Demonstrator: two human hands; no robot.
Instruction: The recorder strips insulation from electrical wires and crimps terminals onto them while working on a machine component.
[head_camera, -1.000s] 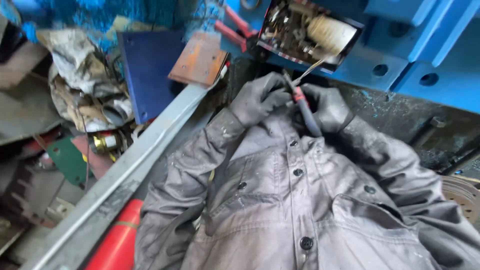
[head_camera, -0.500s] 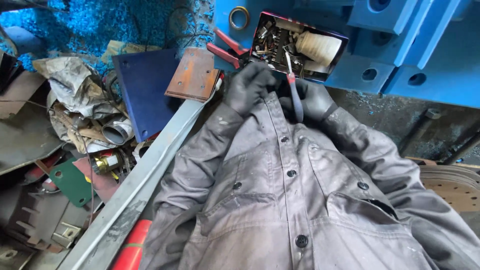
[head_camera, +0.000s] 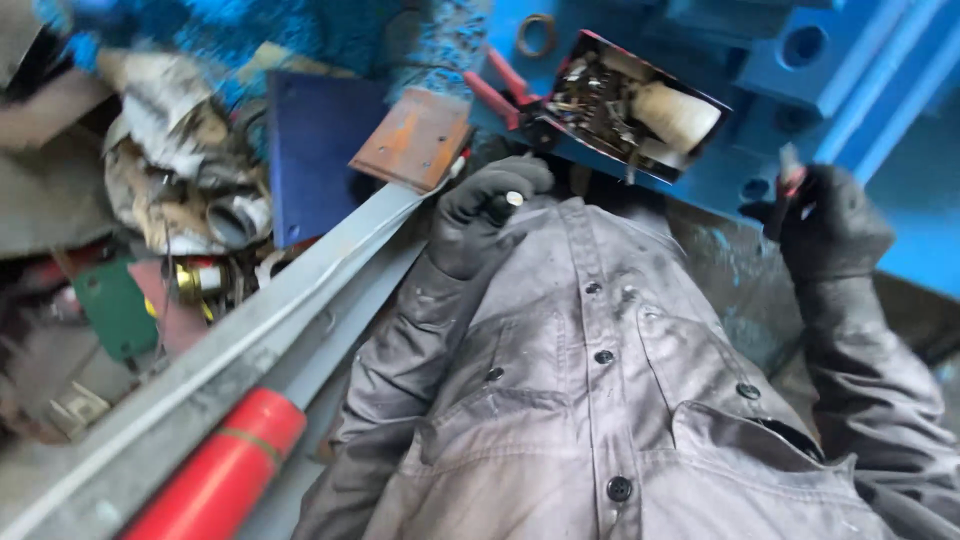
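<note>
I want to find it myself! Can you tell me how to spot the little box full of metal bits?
Look at the big blue machine frame along the top. On its ledge, just above the left hand in its dark glove, sits an open tin. Only it holds jumbled small metal parts and a cream-coloured roll.

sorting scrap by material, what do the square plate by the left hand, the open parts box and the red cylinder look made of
Square plate: likely steel, its bare face orange-brown with rust.
Open parts box: seems thin sheet metal, dark with a reddish rim; the small parts inside glint like metal.
Red cylinder: glossy red finish with a thin band around it, possibly painted metal or plastic; the look leaves that open.
</note>
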